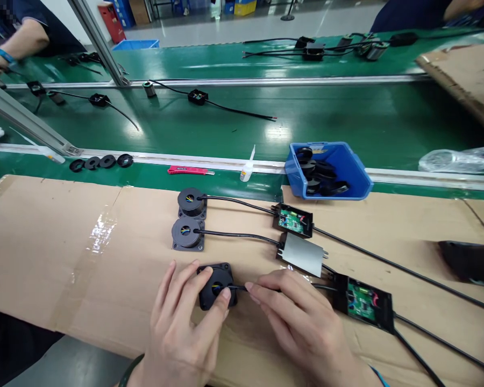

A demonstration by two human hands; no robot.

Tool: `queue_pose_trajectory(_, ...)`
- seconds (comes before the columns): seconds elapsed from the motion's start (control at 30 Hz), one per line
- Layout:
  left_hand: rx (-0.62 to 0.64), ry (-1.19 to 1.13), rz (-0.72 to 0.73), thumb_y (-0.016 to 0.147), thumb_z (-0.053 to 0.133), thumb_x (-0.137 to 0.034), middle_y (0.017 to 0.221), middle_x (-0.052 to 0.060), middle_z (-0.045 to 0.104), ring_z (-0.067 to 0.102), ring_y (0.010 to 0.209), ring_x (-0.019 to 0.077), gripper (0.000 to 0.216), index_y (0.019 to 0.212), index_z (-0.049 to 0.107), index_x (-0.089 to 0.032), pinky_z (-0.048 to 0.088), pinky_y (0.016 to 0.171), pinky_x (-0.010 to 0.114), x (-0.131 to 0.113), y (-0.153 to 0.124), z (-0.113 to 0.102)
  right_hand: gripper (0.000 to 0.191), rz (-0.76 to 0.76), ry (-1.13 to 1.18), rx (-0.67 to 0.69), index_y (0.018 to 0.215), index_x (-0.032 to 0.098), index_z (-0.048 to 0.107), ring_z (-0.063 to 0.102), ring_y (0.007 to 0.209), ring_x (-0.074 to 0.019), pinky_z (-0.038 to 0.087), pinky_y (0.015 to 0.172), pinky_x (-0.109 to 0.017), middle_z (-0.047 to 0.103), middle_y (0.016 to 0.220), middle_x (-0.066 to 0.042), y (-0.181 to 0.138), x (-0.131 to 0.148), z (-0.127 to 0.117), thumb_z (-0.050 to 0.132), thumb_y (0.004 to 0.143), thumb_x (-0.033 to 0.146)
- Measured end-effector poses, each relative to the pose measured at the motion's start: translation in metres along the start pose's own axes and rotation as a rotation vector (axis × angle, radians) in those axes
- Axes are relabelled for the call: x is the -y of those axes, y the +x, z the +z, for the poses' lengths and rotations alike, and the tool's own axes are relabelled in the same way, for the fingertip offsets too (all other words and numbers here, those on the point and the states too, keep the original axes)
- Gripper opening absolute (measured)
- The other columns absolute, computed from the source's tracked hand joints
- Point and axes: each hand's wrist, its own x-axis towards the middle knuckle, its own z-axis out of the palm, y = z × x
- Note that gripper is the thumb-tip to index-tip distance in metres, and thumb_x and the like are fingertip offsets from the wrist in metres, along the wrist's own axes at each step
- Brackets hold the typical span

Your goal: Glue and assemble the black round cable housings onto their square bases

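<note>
Item in hand: black coil housing [216, 285], square-based with a round well, lying on the cardboard sheet [64, 252] that covers the near table, near centre.
Left hand [181, 328]: fingers spread over the housing's left and near sides, thumb tip pressed at the well's rim; holding it down.
Right hand [302, 322]: fingers narrowed to a pinch on the black cable [242, 287] just where it leaves the housing.
Attached: the cable runs right to an open black box with a green circuit board [363, 302].
Behind, in a row: two grey coil housings [188, 219], each cabled to its own box, one showing a circuit board [294, 220], one under a grey metal plate [302, 254].
Far edge of table: blue bin [349, 172] of black rings, glue bottle [248, 167], red utility knife [189, 170], four loose black rings [100, 162].
Beyond: green conveyor belt [226, 123] carrying further cabled units.
Risk: a hard pull on the pinched cable could strain the coloured wires inside the well, or drag the open board across the cardboard.
</note>
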Motion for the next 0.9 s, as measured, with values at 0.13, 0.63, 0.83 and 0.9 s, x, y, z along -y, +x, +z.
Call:
queue_pose_trajectory(0.13,0.092,0.19,0.144,0.093,0.061,-0.023,0.126,0.022,0.065,0.053,0.128,0.039,0.021,0.11,0.069,-0.014,0.027,0.115,0.065,-0.003,-0.001,-0.001,0.023,-0.003,-0.038,0.017,0.102,0.017,0.069,0.061,0.079,-0.0157,0.053,0.071,-0.028,0.068,0.088,-0.007,0.0,0.001,-0.003,0.053,0.093,0.003)
queue_pose_trajectory(0.63,-0.142,0.207,0.275,0.097,0.043,-0.007,0.1,0.022,0.076,0.073,0.103,0.032,0.025,0.09,0.067,-0.01,0.061,0.089,0.049,0.006,0.001,0.015,0.03,-0.17,-0.212,0.146,0.098,0.013,0.066,0.057,0.085,-0.0223,0.043,0.077,-0.036,0.072,0.115,-0.01,-0.006,0.029,0.016,0.039,0.089,0.002)
queue_pose_trajectory(0.83,-0.256,0.232,0.3,0.096,0.035,-0.003,0.093,0.022,0.075,0.075,0.096,0.0313,0.033,0.088,0.067,-0.005,0.064,0.083,0.04,0.005,0.001,0.024,0.03,-0.287,-0.346,0.285,0.096,0.009,0.066,0.048,0.074,-0.023,0.039,0.069,-0.037,0.063,0.082,-0.007,0.02,0.041,0.016,0.044,0.077,0.006)
queue_pose_trajectory(0.9,-0.287,0.208,0.325,0.094,0.036,-0.002,0.089,0.022,0.075,0.076,0.091,0.0302,0.032,0.086,0.066,-0.005,0.064,0.081,0.038,0.008,0.004,0.025,0.028,-0.288,-0.35,0.325,0.091,0.011,0.064,0.046,0.072,-0.0225,0.04,0.068,-0.037,0.059,0.078,-0.006,0.032,0.042,0.014,0.045,0.072,0.006)
